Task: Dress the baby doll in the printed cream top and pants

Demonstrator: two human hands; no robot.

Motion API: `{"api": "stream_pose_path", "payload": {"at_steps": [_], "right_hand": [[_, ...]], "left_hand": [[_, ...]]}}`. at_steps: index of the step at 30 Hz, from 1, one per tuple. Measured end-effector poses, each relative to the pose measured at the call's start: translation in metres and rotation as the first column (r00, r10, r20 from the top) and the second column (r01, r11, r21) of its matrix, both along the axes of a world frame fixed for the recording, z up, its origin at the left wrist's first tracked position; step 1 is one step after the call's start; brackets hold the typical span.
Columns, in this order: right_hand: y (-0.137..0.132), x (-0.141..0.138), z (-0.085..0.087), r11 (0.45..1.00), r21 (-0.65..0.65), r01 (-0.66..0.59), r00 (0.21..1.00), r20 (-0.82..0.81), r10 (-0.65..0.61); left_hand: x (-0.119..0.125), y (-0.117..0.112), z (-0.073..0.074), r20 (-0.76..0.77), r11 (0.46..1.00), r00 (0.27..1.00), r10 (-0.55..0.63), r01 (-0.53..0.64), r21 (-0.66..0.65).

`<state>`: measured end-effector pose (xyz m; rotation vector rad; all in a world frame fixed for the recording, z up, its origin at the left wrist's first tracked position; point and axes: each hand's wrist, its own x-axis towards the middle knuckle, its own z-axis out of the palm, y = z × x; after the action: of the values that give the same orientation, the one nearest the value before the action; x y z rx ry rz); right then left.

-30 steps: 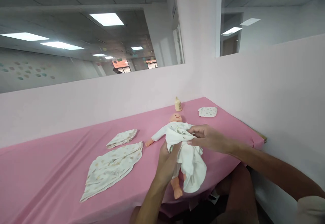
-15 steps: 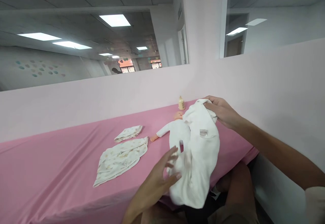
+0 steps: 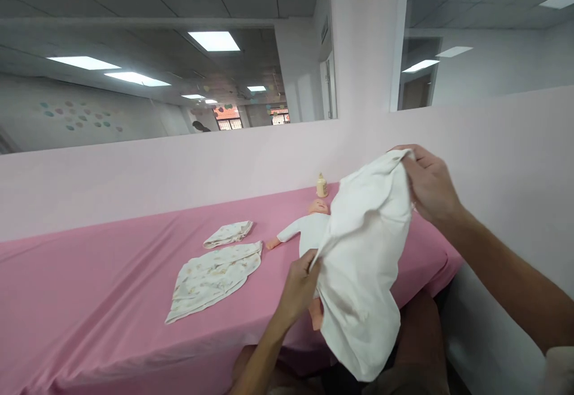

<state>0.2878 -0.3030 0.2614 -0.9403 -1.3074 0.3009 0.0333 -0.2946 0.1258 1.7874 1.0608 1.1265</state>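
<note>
A white cloth garment hangs in front of me, held up between both hands; its exact kind is hard to tell from its folds. My right hand is closed on its upper right corner. Lower down, my left hand pinches its left edge. Behind the garment a baby doll in a white top lies on its back on the pink-covered table. The doll's head, one arm and a foot show, while the garment hides much of its body.
Two folded patterned cloths, a small one and a larger one, lie on the pink tablecloth left of the doll. A cream bottle stands beyond the doll's head by the wall. My legs are under the table's front edge.
My left hand, open before, has closed on the garment's left edge. My right hand has lifted its corner up and to the right, and the cloth has turned, hiding its label.
</note>
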Motion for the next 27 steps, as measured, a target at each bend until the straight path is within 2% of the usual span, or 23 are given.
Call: {"api": "stream_pose_path", "payload": {"at_steps": [2,3,5,6,8,11,12,14,16,18,20,23,27], "right_hand": [[0.006,0.023,-0.007,0.976,0.041,0.213,0.977,-0.021,-0.212],[0.009,0.034,-0.014,0.949,0.044,0.313,0.949,0.032,-0.315],[0.013,0.052,-0.035,0.879,0.042,0.476,0.840,0.273,-0.468],[0.014,0.059,-0.048,0.846,0.041,0.531,0.755,0.431,-0.495],[0.015,0.069,-0.075,0.823,-0.048,0.566,0.616,0.689,-0.383],[0.012,0.069,-0.111,0.820,-0.300,0.487,0.535,0.845,-0.008],[0.010,0.064,-0.119,0.819,-0.371,0.439,0.527,0.844,0.100],[0.004,0.044,-0.129,0.826,-0.462,0.324,0.540,0.807,0.240],[-0.002,0.011,-0.131,0.852,-0.484,0.201,0.597,0.750,0.285],[-0.008,-0.028,-0.128,0.861,-0.509,0.012,0.625,0.676,0.391],[-0.010,-0.064,-0.125,0.822,-0.542,-0.176,0.616,0.591,0.521],[-0.008,-0.096,-0.124,0.760,-0.597,-0.256,0.618,0.503,0.604],[-0.001,-0.094,-0.122,0.778,-0.569,-0.267,0.722,0.416,0.553]], "left_hand": [[-0.021,0.010,0.004,-0.135,0.987,0.987,0.085,-0.065,0.145],[-0.031,0.015,0.008,-0.188,0.968,0.970,0.153,-0.109,0.227],[-0.048,0.020,0.017,-0.280,0.922,0.919,0.278,-0.174,0.345],[-0.055,0.021,0.023,-0.315,0.911,0.896,0.314,-0.190,0.367],[-0.061,0.019,0.033,-0.361,0.916,0.874,0.326,-0.198,0.348],[-0.061,0.014,0.046,-0.370,0.930,0.882,0.292,-0.173,0.323],[-0.059,0.012,0.049,-0.368,0.930,0.885,0.286,-0.162,0.331],[-0.053,0.009,0.053,-0.379,0.927,0.884,0.274,-0.136,0.351],[-0.047,0.005,0.057,-0.413,0.931,0.881,0.231,-0.078,0.356],[-0.042,-0.001,0.060,-0.452,0.934,0.876,0.169,0.005,0.357],[-0.041,-0.007,0.065,-0.480,0.929,0.867,0.130,0.063,0.366],[-0.052,-0.016,0.074,-0.494,0.912,0.850,0.183,0.041,0.409],[-0.087,-0.023,0.079,-0.495,0.885,0.813,0.307,-0.053,0.462]]}}
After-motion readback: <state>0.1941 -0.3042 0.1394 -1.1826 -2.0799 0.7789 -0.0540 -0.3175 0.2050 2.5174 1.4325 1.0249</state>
